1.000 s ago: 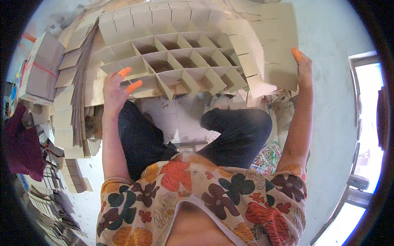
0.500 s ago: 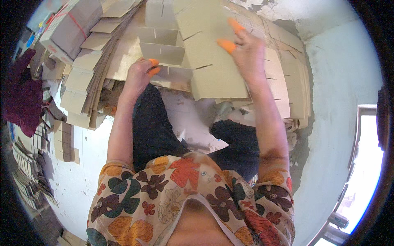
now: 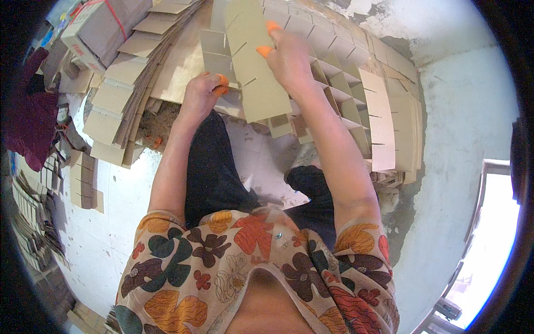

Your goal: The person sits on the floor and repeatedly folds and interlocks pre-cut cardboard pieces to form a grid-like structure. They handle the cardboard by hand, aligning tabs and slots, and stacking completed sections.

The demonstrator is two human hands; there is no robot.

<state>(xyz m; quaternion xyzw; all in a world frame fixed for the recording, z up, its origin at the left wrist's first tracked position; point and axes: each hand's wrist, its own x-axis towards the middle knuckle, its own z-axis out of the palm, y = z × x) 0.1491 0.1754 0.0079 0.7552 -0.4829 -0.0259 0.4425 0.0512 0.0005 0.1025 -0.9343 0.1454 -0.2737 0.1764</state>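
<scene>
A long slotted cardboard strip point(image 3: 253, 72) stands at a slant in front of me. My right hand point(image 3: 290, 58) grips it by its right edge, thumb and fingertip in orange covers. To its left, smaller slotted cardboard pieces point(image 3: 216, 62) stand in a row, partly hidden behind the strip. My left hand point(image 3: 203, 93) is closed in a pinch at the near piece point(image 3: 232, 99), its fingertips also in orange covers. Right of the strip, partly behind my right forearm, is an assembled cardboard divider grid point(image 3: 340, 83) with square cells.
Overlapping cardboard pieces point(image 3: 114, 92) are stacked along the left of the wooden board point(image 3: 173, 75). Behind them is a carton point(image 3: 100, 33) with a red strap. A slotted strip point(image 3: 378, 119) and more cardboard stacks line the right side, by the wall point(image 3: 467, 106).
My right hand has moved left with the long strip, uncovering the divider grid on the right. My left hand has shifted slightly right, still pinching at the near piece.
</scene>
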